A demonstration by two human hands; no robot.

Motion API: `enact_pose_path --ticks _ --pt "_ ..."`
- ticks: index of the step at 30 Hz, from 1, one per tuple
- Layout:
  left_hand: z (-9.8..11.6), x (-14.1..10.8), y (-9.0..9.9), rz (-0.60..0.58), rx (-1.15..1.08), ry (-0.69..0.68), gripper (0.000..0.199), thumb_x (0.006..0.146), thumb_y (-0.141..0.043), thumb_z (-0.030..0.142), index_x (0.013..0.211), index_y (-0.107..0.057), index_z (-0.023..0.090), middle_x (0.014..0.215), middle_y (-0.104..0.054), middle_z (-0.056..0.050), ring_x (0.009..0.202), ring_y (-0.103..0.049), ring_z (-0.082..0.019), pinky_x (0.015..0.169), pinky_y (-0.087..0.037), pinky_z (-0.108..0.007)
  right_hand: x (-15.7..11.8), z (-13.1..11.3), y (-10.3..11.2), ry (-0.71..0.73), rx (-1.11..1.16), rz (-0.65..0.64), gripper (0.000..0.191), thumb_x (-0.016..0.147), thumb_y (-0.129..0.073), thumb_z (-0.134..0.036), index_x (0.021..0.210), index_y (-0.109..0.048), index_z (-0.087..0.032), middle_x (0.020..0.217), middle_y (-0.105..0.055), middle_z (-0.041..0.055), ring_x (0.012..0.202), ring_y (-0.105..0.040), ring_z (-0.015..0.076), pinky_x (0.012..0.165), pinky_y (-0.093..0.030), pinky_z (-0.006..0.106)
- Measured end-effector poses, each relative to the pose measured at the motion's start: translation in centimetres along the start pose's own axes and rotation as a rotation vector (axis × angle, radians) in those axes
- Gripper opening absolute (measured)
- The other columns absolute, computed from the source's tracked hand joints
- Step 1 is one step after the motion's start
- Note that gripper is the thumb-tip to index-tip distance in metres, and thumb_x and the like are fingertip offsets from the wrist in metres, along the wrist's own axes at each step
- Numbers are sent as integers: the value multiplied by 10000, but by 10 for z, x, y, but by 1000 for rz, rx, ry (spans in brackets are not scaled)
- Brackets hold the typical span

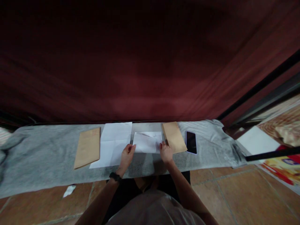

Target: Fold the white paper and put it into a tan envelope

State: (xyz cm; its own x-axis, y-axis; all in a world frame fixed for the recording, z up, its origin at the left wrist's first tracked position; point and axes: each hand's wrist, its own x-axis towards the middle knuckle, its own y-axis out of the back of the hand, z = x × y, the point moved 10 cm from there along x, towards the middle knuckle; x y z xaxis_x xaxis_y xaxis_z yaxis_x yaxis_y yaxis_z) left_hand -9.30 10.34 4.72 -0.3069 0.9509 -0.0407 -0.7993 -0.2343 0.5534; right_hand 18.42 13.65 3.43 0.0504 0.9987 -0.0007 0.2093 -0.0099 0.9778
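A folded white sheet of paper point(146, 143) lies in front of me on a grey cloth, its upper layer a little raised along the far side. My left hand point(127, 153) pinches its near left corner between thumb and fingers. At the right edge my right hand point(166, 152) grips the same sheet with bent fingers; the thumb is partly hidden. Left of it is a larger white sheet with fold creases point(114, 143), lying flat. A stack of brown envelopes point(174, 137) sits close beside my right hand. Farther left lies another brown envelope point(87, 148).
The grey cloth point(51, 156) covers a long narrow bench. A phone point(191, 142) with a dark screen lies right of the envelopes. Behind the bench hangs a dark red fabric wall point(150, 78). A crumpled white scrap point(69, 190) is on the tiled floor point(222, 193).
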Motion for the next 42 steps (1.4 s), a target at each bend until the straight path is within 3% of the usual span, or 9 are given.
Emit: enact_pose_path --ticks 7,15,18,22,28,36,39,42 --pt "-7 16 -4 -14 229 80 245 883 -519 392 727 -576 211 607 -566 16 626 -552 -158 582 -361 -243 17 -4 3 -39 -8 31 337 1062 -407 -270 1213 -664 -113 996 -772 183 832 -773 247 732 -563 312" --pt "-6 22 -8 -56 425 171 255 924 -512 390 899 -677 197 809 -732 -79 784 -687 -235 614 -388 -279 24 -10 4 -68 -9 43 418 1059 -345 -271 1365 -564 -89 1147 -712 230 883 -755 259 740 -574 339" --pt "-8 23 -10 -72 476 204 283 933 -495 401 965 -687 196 899 -758 -107 838 -707 -265 627 -406 -294 21 -12 5 -53 15 65 463 1049 -351 -273 1456 -478 -91 1244 -658 248 996 -721 282 792 -570 363" --pt "-6 24 -13 -98 517 205 290 947 -488 399 992 -688 194 958 -764 -115 898 -714 -270 659 -419 -297 11 -26 7 66 84 144 547 1031 -384 -251 1551 -348 -84 1431 -538 273 1247 -579 342 980 -497 465" --pt "-1 24 -15 -112 560 184 284 966 -479 371 1019 -689 187 957 -761 -113 902 -714 -251 685 -425 -291 -9 -72 -9 396 147 121 508 1043 -414 -288 1534 -413 -159 1617 -370 146 1491 -329 288 1193 -308 468" --pt "3 19 -16 -84 616 185 310 985 -453 365 1126 -658 180 921 -748 -108 871 -711 -249 692 -453 -297 -13 -71 -20 399 123 154 496 1046 -456 -355 1512 -453 -186 1617 -374 137 1477 -366 281 1198 -305 493" --pt "18 12 -12 6 693 75 350 993 -415 302 1232 -607 134 1003 -727 -145 956 -692 -270 807 -486 -343 -13 -71 -22 391 131 155 498 1047 -453 -368 1506 -465 -176 1614 -377 144 1481 -360 289 1202 -299 495" --pt "50 0 -21 117 755 -208 412 991 -363 224 1333 -557 101 1255 -648 -206 1216 -589 -312 1017 -442 -441 -13 -71 -23 391 146 161 506 1047 -445 -370 1515 -451 -179 1620 -367 139 1486 -353 290 1207 -291 501"
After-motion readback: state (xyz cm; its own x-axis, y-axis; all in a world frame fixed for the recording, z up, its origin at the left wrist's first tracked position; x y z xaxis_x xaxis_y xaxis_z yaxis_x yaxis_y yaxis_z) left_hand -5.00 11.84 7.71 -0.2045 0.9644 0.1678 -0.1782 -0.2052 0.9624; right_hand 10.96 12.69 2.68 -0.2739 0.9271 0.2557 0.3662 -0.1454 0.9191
